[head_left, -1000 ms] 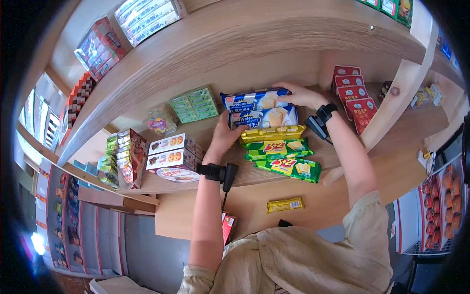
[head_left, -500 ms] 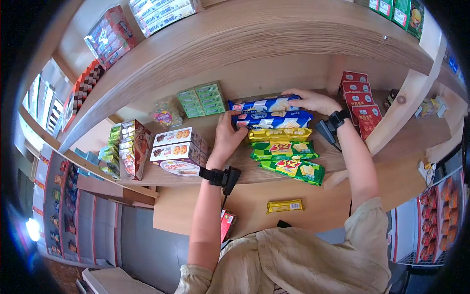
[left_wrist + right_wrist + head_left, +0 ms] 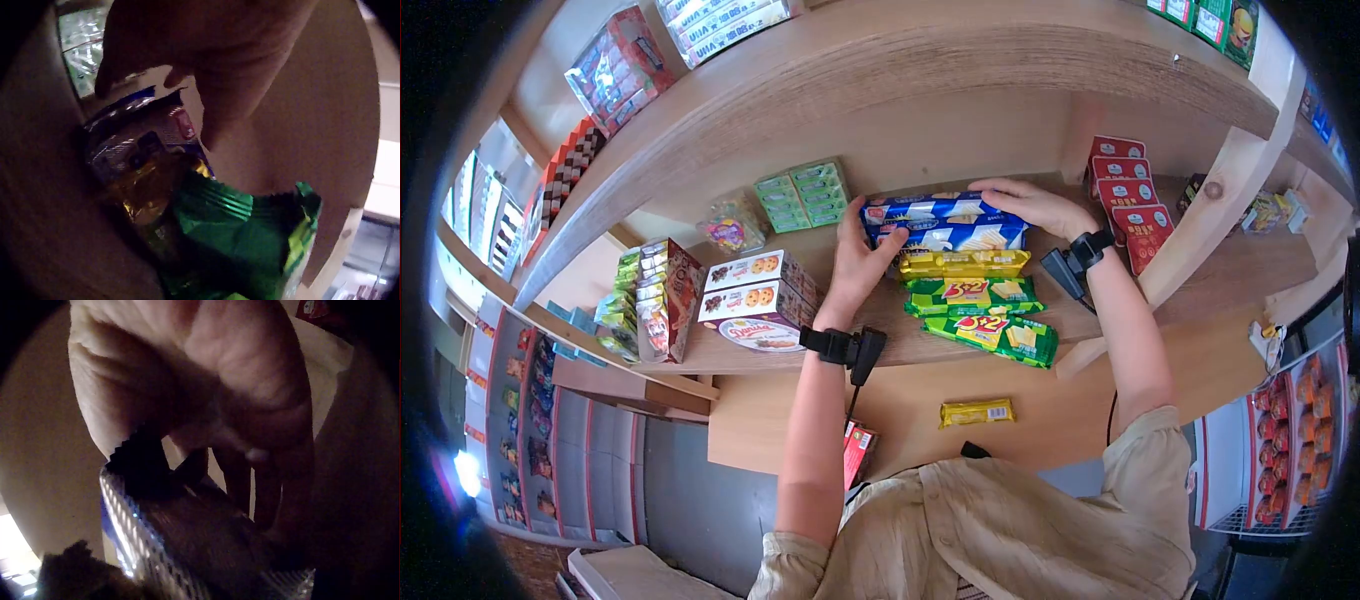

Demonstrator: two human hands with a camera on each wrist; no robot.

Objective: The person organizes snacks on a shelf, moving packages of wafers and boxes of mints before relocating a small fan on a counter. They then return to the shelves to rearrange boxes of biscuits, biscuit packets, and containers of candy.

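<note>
Two blue wafer biscuit packets [image 3: 970, 235] stand one behind the other on the wooden shelf, tilted back. At their left end my left hand [image 3: 865, 262] holds them, thumb across the front and fingers behind. My right hand [image 3: 1040, 208] grips the rear packet near its upper right, fingers over the back edge and thumb at the front. In the right wrist view, the silvery crimped end of a packet [image 3: 144, 544] lies under that palm; the fingertips are hidden. Just in front come a yellow biscuit packet [image 3: 965, 264] and two green biscuit packets [image 3: 990, 340].
Left of the hands are cookie boxes [image 3: 750, 315], a green multipack [image 3: 803, 195] and a tub of sweets [image 3: 735, 228]. Red pouches [image 3: 1140, 235] and a wooden post [image 3: 1215, 210] stand to the right. Another yellow packet [image 3: 976, 413] lies on the lower board. An upper shelf [image 3: 960, 75] overhangs.
The wafer packets have leaned back and then forward a little within both hands' hold. The left thumb has moved onto the packet's front. The head view has shifted slightly.
</note>
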